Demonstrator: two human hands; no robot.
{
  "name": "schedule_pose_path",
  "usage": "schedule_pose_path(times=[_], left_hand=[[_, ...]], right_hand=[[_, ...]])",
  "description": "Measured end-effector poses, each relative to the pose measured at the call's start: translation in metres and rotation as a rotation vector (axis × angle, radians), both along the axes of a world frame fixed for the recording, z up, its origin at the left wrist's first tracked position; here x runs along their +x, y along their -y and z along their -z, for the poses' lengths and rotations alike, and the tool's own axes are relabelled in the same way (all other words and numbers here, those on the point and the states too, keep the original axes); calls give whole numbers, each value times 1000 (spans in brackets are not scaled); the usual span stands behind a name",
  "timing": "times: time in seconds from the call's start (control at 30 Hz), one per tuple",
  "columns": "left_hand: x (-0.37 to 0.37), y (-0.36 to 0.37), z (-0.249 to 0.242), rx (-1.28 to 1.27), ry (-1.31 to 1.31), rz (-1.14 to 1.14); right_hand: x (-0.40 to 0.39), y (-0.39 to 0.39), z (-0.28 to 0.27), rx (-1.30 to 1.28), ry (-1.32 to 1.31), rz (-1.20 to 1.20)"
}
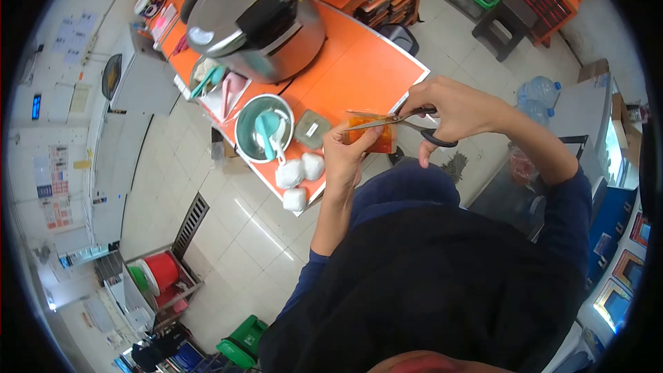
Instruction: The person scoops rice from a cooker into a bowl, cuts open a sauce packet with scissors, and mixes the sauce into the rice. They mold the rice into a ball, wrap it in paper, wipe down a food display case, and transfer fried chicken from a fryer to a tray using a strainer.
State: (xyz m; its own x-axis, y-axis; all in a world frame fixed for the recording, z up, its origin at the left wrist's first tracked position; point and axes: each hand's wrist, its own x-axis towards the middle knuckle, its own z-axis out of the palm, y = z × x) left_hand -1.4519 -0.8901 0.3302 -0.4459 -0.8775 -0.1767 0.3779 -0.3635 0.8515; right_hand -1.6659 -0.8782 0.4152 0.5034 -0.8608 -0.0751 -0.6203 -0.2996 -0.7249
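far in the scene and toward the left, spread beneath the work, an orange table (359,55). on it, far left, a large lidded steel pot (238,14). nearer, left of the hands, a green bowl (239,131). toward the right, the right hand (459,110), fingers and thumb wrapped around the handles of scissors (395,119), blades parted and pointing left. just left of that, the left hand (343,155), thumb and fingers clamped on an orange packet (389,139), held at the near right edge of the table, to the right of a small container (313,130). blades lying across the top of the packet, close to the left thumb; already biting into the film or not, cannot tell.

for a clean cut, probably best to pinch the packet taut, keep the left thumb well clear of the blade line, and close the handles in one smooth squeeze. better to snip only a narrow strip, with the packet upright and over the table rather than the lap, to limit any spill.

counted, largest first: one table, one pot, one green bowl, two hands, one pair of scissors, one packet, one small container, one teal scoop (266,126) in the bowl, three white bundles (290,174) at the near edge.
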Motion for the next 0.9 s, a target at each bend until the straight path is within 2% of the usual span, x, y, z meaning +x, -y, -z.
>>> schedule_pose_path(times=[0.27, 0.47, 0.53, 0.63, 0.73, 0.8, 0.9], left_hand=[[-77, 24, -2, -14, 35, 48], [-109, 37, -1, -3, 14, 117], [-116, 40, -4, 3, 14, 141], [-128, 42, -12, -30, 22, 157], [-135, 47, -9, -36, 23, 204], [-143, 45, -7, -168, 27, 172], [-154, 41, -11, -121, 41, 197]], right_hand=[[-85, 13, 8, 6, -14, 73], [-113, 20, -8, -14, -57, 51], [-117, 18, -14, -83, 37, 63], [-123, 18, -15, -102, 22, 64], [-137, 21, -4, -95, -19, 99], [-140, 18, -13, -84, -27, 99], [-140, 14, -18, -42, -32, 142]])
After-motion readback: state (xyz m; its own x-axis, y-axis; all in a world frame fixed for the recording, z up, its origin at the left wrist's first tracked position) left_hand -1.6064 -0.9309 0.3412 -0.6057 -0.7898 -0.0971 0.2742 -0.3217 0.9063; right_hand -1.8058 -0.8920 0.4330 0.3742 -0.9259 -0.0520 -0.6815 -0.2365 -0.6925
